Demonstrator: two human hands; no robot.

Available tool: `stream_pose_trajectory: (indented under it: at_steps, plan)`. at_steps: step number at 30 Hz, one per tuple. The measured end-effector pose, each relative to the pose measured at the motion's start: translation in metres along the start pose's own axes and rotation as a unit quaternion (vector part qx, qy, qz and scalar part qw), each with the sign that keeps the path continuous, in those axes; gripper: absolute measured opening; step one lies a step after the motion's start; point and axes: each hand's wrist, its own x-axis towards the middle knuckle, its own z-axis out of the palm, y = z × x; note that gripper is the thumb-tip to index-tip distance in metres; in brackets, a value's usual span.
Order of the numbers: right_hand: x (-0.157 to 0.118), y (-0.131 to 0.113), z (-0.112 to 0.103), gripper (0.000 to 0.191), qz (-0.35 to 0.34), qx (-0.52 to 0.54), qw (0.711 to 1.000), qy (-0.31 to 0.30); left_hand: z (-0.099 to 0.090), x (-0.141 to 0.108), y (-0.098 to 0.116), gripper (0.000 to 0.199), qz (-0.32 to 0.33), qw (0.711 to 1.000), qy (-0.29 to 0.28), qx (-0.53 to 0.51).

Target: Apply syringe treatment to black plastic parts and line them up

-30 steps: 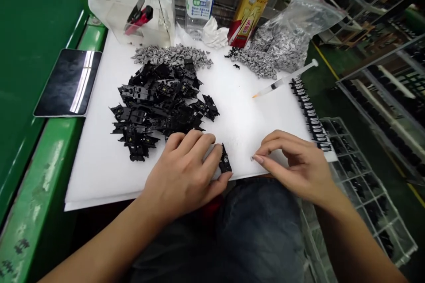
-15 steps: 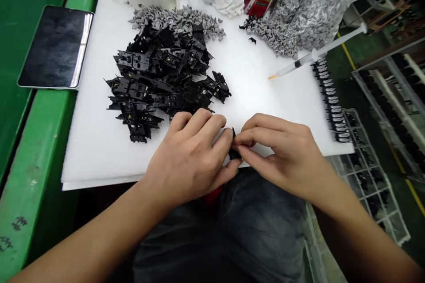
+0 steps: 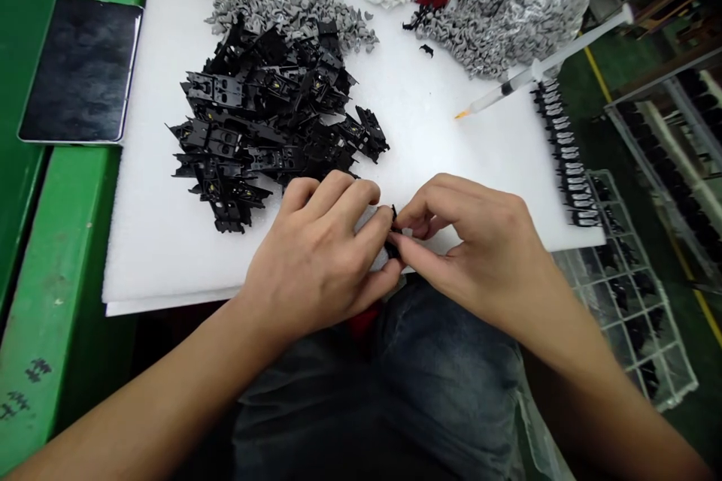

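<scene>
Between my two hands, near the front edge of the white foam board [image 3: 417, 143], is a small black plastic part [image 3: 393, 248], mostly covered by fingers. My left hand [image 3: 324, 255] is closed around its left side, thumb below and fingers above. With thumb and index finger pinched together, my right hand [image 3: 468, 240] grips the part's right side. Just beyond my left hand lies a heap of black plastic parts [image 3: 271, 105]. A syringe [image 3: 524, 75] with an orange tip rests on the board beyond my right hand.
Small grey pieces [image 3: 293, 15] are piled behind the black heap, and more spill from a clear bag [image 3: 519, 0]. A row of black-and-grey assemblies [image 3: 567, 154] lines the right edge. A tablet [image 3: 82, 69] sits left on green metal; a divided tray [image 3: 643, 301] stands lower right.
The view has shifted slightly, so the board's contents sit higher in the picture. My right index finger has bent a little at the black part; both hands stay together on it.
</scene>
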Motion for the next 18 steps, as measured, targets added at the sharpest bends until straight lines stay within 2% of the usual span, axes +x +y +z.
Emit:
stream_pose_trajectory:
  at_steps: [1, 3, 5, 7, 10, 13, 18]
  plan:
    - [0.000, 0.003, -0.001, 0.013, 0.017, 0.030, 0.999, 0.010, 0.000, 0.000, 0.000, 0.035, 0.001, 1.000, 0.002, -0.004]
    - [0.000, 0.013, -0.003, 0.010, 0.022, 0.103, 0.992, 0.068, -0.001, 0.000, 0.000, 0.036, 0.012, 1.000, 0.011, -0.014]
    - [-0.001, 0.027, -0.001, 0.017, -0.005, 0.159, 0.975, 0.152, -0.001, -0.001, -0.001, 0.038, 0.035, 0.999, 0.021, -0.024]
    - [-0.005, 0.038, 0.004, 0.029, -0.038, 0.176, 0.965, 0.189, -0.001, -0.002, -0.001, 0.041, 0.056, 0.997, 0.034, -0.030]
    - [-0.012, 0.046, 0.011, 0.045, -0.061, 0.122, 0.985, 0.104, 0.000, -0.002, -0.002, 0.037, 0.062, 0.995, 0.053, -0.053]
    - [-0.016, 0.047, 0.012, 0.049, -0.088, 0.044, 0.995, 0.024, 0.002, -0.003, -0.003, 0.028, 0.059, 0.992, 0.066, -0.092]
    - [-0.017, 0.051, 0.012, 0.035, -0.111, 0.020, 0.992, 0.048, 0.004, -0.006, -0.005, 0.005, 0.039, 0.992, 0.057, -0.105]
